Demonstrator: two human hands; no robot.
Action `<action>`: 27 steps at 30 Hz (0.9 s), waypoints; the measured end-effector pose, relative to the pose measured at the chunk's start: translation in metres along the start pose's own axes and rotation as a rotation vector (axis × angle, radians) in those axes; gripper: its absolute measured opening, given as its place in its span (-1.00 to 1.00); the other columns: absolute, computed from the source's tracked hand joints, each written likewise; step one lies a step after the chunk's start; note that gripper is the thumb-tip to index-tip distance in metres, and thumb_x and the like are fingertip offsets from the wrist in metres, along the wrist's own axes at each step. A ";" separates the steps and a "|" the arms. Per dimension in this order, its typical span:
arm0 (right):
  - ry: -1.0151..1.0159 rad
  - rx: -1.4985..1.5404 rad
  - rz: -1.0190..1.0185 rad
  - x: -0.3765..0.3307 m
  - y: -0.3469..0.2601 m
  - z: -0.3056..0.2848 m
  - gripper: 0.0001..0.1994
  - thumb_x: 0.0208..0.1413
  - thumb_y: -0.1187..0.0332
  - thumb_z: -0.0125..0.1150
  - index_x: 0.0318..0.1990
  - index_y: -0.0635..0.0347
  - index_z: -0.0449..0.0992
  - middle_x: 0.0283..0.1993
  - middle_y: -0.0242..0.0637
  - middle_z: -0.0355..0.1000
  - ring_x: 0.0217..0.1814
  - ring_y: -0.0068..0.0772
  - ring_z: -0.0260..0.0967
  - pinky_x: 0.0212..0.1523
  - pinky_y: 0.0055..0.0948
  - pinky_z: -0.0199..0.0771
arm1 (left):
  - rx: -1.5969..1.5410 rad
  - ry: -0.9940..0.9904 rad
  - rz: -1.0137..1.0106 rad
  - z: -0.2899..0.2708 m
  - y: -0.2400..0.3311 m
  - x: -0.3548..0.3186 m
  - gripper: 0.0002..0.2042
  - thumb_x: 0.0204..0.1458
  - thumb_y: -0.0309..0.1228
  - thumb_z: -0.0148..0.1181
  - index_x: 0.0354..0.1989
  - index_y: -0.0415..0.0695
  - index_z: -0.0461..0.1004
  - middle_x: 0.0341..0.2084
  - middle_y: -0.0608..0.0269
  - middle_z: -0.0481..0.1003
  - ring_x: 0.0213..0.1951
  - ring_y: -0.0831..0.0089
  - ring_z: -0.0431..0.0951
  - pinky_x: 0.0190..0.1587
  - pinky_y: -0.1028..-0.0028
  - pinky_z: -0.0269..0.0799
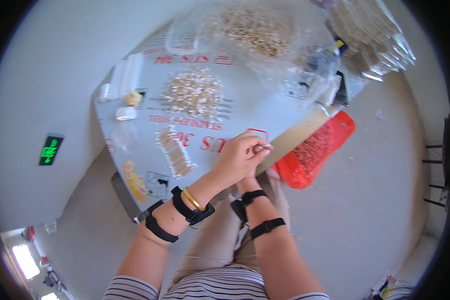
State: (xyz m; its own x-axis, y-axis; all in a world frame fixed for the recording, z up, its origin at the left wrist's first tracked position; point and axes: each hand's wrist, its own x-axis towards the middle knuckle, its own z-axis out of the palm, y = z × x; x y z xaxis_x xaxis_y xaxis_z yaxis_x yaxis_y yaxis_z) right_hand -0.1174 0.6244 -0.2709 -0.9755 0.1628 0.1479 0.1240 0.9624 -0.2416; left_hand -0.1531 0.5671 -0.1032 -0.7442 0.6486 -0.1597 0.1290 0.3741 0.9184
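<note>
My left hand (237,157), with a gold bangle at its wrist, is over the table's near edge. Its thumb and fingers are pinched around something small and pale, too little of it showing to name. Behind it, my right hand (251,175) is mostly hidden, so its fingers cannot be made out. To the left of my hands, a neat row of cotton swabs (175,152) lies side by side on the table (205,132). Farther back is a loose heap of cotton swabs (192,95). Neither hand touches the row or the heap.
A large clear plastic bag (257,37) of sticks or swabs lies at the back. Silvery packs (370,37) are stacked at the far right. White boxes (125,77) line the left edge. A red bag (317,150) with reddish contents is beside the table's right side.
</note>
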 end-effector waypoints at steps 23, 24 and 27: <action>0.148 0.319 -0.022 0.007 -0.012 -0.035 -0.87 0.10 0.29 0.14 -0.41 0.11 0.43 -0.33 -0.24 0.34 -0.17 -0.15 0.31 -0.13 -0.15 0.28 | 0.296 0.910 -0.186 -0.187 -0.170 -0.044 -0.87 0.11 -0.51 0.21 -0.17 -0.13 0.55 -0.38 0.30 0.54 -0.38 0.50 0.51 -0.28 0.48 0.43; 0.156 0.315 -0.023 0.007 -0.014 -0.035 -0.87 0.10 0.30 0.14 -0.41 0.12 0.43 -0.33 -0.25 0.34 -0.18 -0.15 0.30 -0.14 -0.16 0.28 | 0.453 0.834 -0.208 -0.194 -0.175 -0.050 -0.88 0.08 -0.50 0.25 -0.21 -0.12 0.56 -0.37 0.28 0.54 -0.36 0.44 0.52 -0.26 0.44 0.44; 0.135 0.314 -0.025 0.008 -0.018 -0.034 -0.88 0.11 0.31 0.14 -0.40 0.12 0.43 -0.33 -0.26 0.34 -0.18 -0.16 0.30 -0.13 -0.18 0.27 | 0.661 0.719 -0.144 -0.199 -0.185 -0.054 -0.90 0.01 -0.48 0.30 -0.29 -0.10 0.58 -0.36 0.25 0.53 -0.31 0.33 0.52 -0.22 0.38 0.44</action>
State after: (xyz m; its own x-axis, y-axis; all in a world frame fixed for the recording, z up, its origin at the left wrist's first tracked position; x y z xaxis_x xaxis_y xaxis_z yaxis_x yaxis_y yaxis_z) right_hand -0.1208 0.6159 -0.2325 -0.9422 0.1870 0.2780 0.0174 0.8559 -0.5168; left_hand -0.2670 0.3309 -0.1925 -0.9744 0.0923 0.2049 0.1830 0.8551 0.4851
